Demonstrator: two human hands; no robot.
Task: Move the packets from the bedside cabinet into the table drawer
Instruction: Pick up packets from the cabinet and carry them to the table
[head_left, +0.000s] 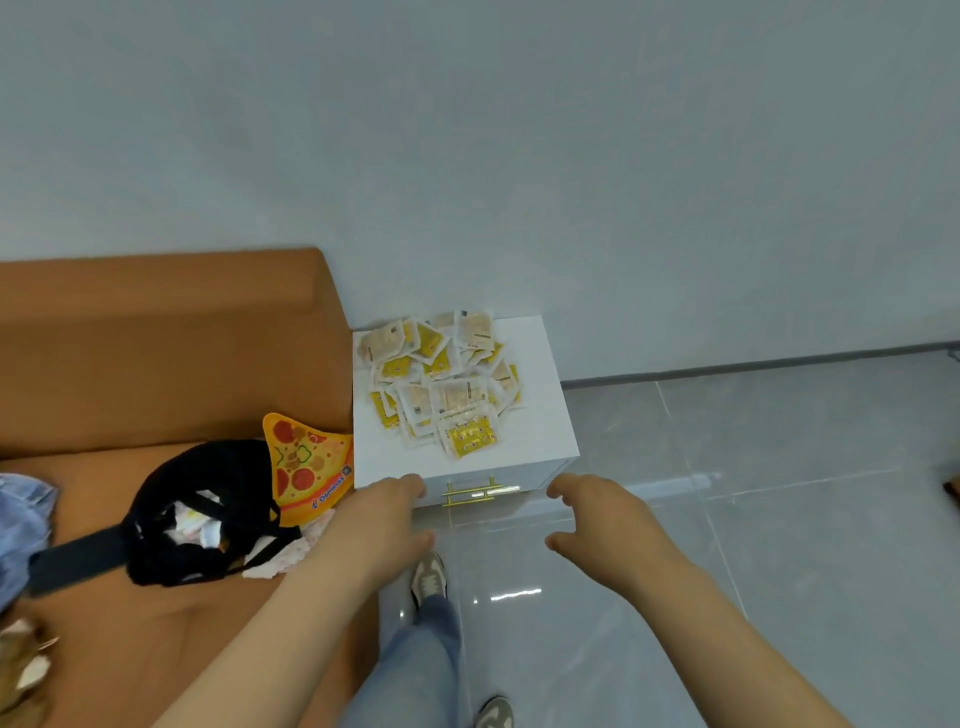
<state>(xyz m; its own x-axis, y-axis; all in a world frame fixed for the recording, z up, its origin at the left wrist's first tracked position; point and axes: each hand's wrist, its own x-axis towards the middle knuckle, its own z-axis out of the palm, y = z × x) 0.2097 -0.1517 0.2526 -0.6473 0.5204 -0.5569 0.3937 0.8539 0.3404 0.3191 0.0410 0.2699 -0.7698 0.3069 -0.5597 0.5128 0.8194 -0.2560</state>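
Observation:
Several yellow and white packets (441, 379) lie in a loose heap on top of a white bedside cabinet (540, 415) with a gold drawer handle (472, 492). My left hand (379, 525) is stretched out in front of the cabinet's lower left corner, fingers relaxed, holding nothing. My right hand (597, 525) reaches toward the cabinet's lower right corner, fingers loosely spread and empty. Neither hand touches the packets. No table drawer is in view.
An orange bed (156, 364) stands left of the cabinet, carrying a black bag (208, 509), a pizza-slice cushion (306, 467) and denim cloth (21, 525). Grey tiled floor (727, 493) extends to the right. My legs and shoes (428, 577) are below.

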